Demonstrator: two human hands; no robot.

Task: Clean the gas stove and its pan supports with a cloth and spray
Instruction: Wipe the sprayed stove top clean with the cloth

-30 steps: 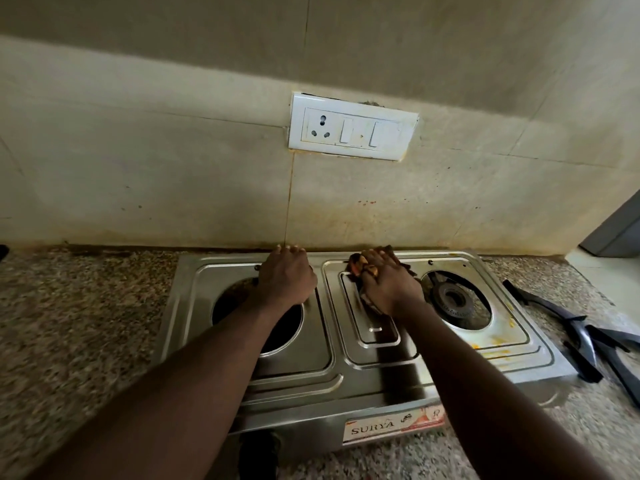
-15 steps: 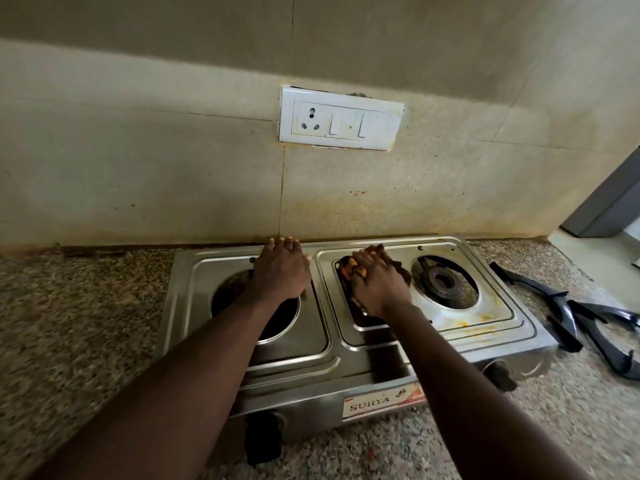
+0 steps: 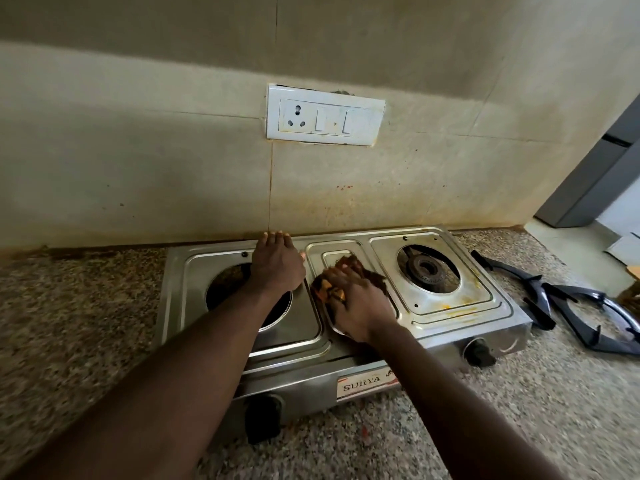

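A two-burner steel gas stove [image 3: 294,327] sits on the speckled counter against the wall. My left hand [image 3: 275,263] lies flat, fingers together, on the stove top by the left burner hole, its fingertips at the back edge. My right hand [image 3: 360,306] presses a dark brown and orange cloth [image 3: 349,275] onto the recessed middle panel. The right burner [image 3: 427,268] is bare, with yellow stains on the plate around it. Two black pan supports [image 3: 588,313] lie on the counter to the right of the stove. No spray bottle is in view.
A white socket and switch plate [image 3: 325,116] hangs on the stained tile wall above the stove. Two black knobs [image 3: 479,351] stick out of the stove's front. A grey cabinet edge [image 3: 602,168] stands at the far right.
My right hand has dragged the cloth from the back of the middle panel toward the front. My left hand stays pressed on the stove top. The view has shifted slightly.
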